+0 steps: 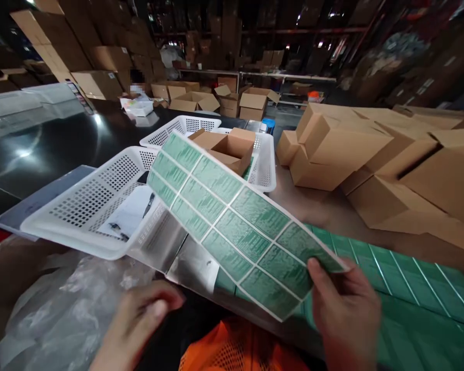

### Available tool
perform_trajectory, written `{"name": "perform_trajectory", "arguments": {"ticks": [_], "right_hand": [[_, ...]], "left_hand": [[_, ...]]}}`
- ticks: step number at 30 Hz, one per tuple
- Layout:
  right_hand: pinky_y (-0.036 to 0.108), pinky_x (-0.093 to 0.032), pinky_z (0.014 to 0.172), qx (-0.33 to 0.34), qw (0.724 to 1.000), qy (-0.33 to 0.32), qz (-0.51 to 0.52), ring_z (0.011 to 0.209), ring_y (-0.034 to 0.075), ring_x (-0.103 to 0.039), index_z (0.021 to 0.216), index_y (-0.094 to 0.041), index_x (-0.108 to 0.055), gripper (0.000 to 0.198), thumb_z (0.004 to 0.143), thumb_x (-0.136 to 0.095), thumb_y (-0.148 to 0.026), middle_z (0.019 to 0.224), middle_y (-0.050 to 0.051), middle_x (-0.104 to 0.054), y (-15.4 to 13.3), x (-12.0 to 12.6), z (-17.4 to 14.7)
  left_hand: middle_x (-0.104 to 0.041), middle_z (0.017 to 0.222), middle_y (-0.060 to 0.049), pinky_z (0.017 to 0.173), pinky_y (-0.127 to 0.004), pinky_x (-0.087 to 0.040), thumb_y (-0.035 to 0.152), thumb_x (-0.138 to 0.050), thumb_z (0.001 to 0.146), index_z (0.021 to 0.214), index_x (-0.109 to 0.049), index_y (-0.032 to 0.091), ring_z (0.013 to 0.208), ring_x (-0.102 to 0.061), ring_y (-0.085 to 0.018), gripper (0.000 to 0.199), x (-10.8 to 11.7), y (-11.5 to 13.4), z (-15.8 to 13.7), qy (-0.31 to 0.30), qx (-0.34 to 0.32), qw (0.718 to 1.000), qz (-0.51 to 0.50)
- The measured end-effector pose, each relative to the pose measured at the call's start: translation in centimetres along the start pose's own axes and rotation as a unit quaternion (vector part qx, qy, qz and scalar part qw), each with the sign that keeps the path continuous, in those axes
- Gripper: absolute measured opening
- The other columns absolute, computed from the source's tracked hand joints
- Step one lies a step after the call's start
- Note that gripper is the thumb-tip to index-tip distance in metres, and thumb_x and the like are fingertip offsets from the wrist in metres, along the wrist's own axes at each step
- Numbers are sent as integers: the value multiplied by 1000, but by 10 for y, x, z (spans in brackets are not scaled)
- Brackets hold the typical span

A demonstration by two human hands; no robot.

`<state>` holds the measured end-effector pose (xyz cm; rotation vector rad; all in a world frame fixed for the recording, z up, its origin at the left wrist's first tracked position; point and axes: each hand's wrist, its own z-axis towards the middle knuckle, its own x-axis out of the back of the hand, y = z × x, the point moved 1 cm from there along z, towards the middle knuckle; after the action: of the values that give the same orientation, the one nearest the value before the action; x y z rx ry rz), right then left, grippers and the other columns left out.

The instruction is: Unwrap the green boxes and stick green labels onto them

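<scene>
My right hand (344, 304) pinches the lower right corner of a sheet of green labels (232, 226), thumb on top. The sheet has rows of printed rectangles with pale gaps and slants up to the left, its far end over the baskets. My left hand (143, 319) is apart from the sheet at the lower left, fingers curled in and thumb against them, with nothing visible in it. Rows of green boxes (417, 314) lie beneath and beyond my right hand. Nearest my left hand is crumpled clear plastic (73, 304).
A white perforated basket (88, 201) holds a paper and dark pen-like items. Behind the sheet, an open carton (232, 147) sits in another basket (268, 165). Brown cartons (340, 144) crowd the right side. A person (137, 90) is across the dark table (54, 149).
</scene>
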<state>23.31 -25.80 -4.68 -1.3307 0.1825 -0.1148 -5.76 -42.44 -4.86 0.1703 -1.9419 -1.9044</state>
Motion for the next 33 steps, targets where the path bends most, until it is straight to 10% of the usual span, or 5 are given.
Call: {"name": "perform_trajectory", "arguments": {"ticks": [4,9,18,25,33], "right_hand": [[31,-45,42,-41,996,-84,11,49,18,-51,66,-27,-60,30,77,-77,-48,59,1,-55,26,-18,-42],[41,-55,49,-143,955,-255,44,55,26,-62,68,-34,-66,25,74,-76,-56,63,4,-63,53,-30,-95],[45,-51,108,-31,953,-285,102,120,24,-64,117,-30,-65,40,81,-80,-39,127,7,-68,25,-45,-36],[24,-58,59,-99,955,-208,190,65,14,-66,88,-23,-68,29,68,-87,-33,75,-1,-68,19,-82,-34],[29,-60,59,-167,949,-189,190,64,17,-68,79,-23,-75,26,59,-90,-30,70,1,-71,28,-84,-39]], "left_hand": [[-77,111,-14,91,-48,-60,88,-67,57,108,-77,24,111,-69,-38,82,-24,-11,44,13,52,967,-251],[-79,82,-5,81,-37,-64,41,-97,47,84,-76,20,85,-76,-27,47,21,14,93,237,23,927,-289],[-79,77,-9,75,-41,-64,33,-88,67,80,-82,19,71,-75,-26,20,4,22,63,-106,58,988,-93],[-79,84,-8,77,-37,-63,31,-85,71,88,-82,22,76,-74,-23,20,-3,6,57,-101,80,990,-57],[-75,72,-1,62,-21,-59,27,-88,68,77,-79,23,66,-69,-14,14,-7,0,57,43,16,995,-88]]}}
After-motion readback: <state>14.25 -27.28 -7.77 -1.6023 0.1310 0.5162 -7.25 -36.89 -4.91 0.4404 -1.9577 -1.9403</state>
